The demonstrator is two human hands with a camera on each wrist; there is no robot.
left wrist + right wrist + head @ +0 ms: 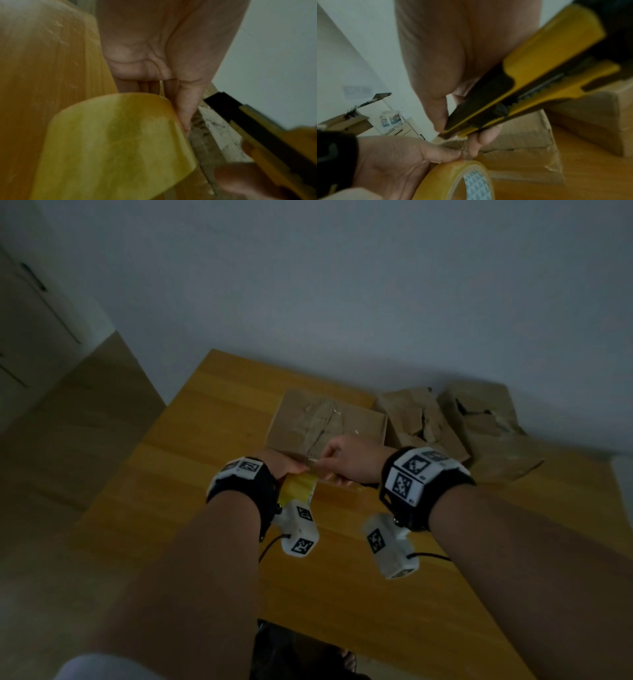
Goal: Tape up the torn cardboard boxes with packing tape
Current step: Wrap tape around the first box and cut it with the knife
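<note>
Both forearms fill the bottom of the head view, reaching out over the wooden table (191,419) to a tape roll (453,180) held just in front of the nearest cardboard box (325,419). That yellowish roll of packing tape sits in the left hand (277,463), whose fingers curl around its rim while the thumb (443,152) presses at the spot where the strip leaves the roll; the hold looks meant to keep the strip taut for a cut. Tape runs from there up onto the nearest box's torn top, where a glossy strip (329,414) already lies along the crack, so this box seems close to sealed. The right hand (346,460) is clamped on a yellow utility knife (539,75), thumb and fingers pinching the black front of its body, and the tip comes down right beside the left thumb. Whether a blade is out cannot be told; the tip is hidden between the fingers. Bringing the knife that near the roll suggests the step in hand is severing the strip at the box's near edge. Beyond, to the right, a second box (421,419) and a third box (486,422) stand side by side against the wall (342,285) with tops caved in and ragged, judged still to need tape.
</note>
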